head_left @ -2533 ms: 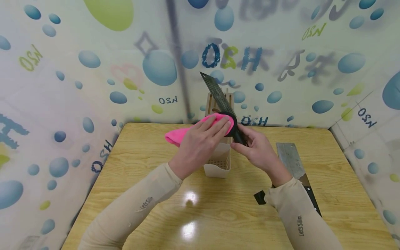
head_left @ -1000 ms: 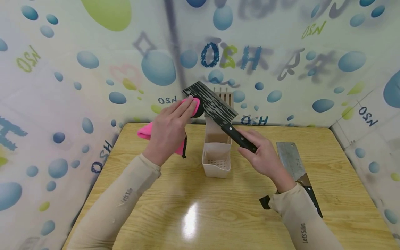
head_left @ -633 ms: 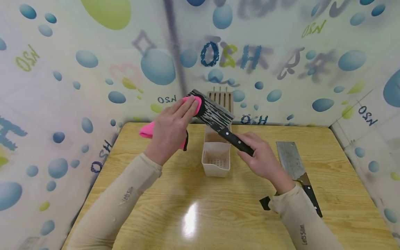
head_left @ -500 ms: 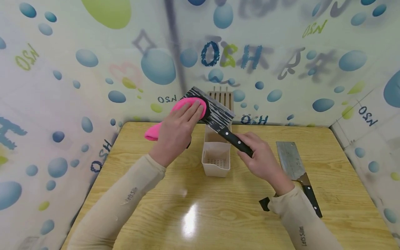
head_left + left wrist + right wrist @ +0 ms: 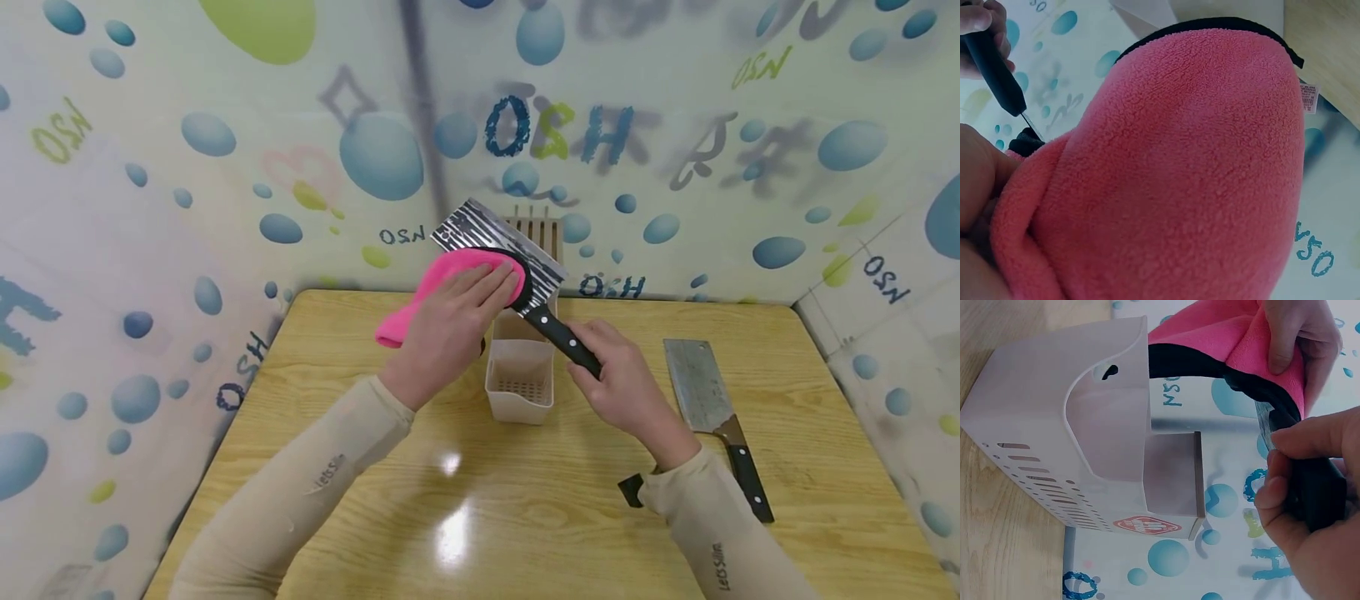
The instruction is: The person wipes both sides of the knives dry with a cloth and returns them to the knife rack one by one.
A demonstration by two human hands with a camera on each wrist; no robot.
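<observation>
My right hand (image 5: 618, 375) grips the black handle (image 5: 562, 337) of a cleaver, raised with its blade (image 5: 487, 218) slanting up to the left. The blade carries dark and bright streaks. My left hand (image 5: 450, 333) holds a pink cloth (image 5: 442, 275) with a black edge against the blade, close to the handle. In the right wrist view, the left thumb shows on the cloth's near side, with the other fingers behind. Pink fabric (image 5: 1179, 156) fills most of the left wrist view and hides the blade there.
Behind and below the blade stands a pale utensil holder (image 5: 521, 408) with perforated compartments and a slotted brown top (image 5: 551, 237). A second cleaver (image 5: 705, 387) lies on the wooden table (image 5: 360, 517) at right, handle toward me. A patterned wall (image 5: 300, 125) rises behind the table.
The cloth and left hand were near the handle, moved out to the blade's far end, and have slid back toward the handle. The cleaver's face has turned more into view.
</observation>
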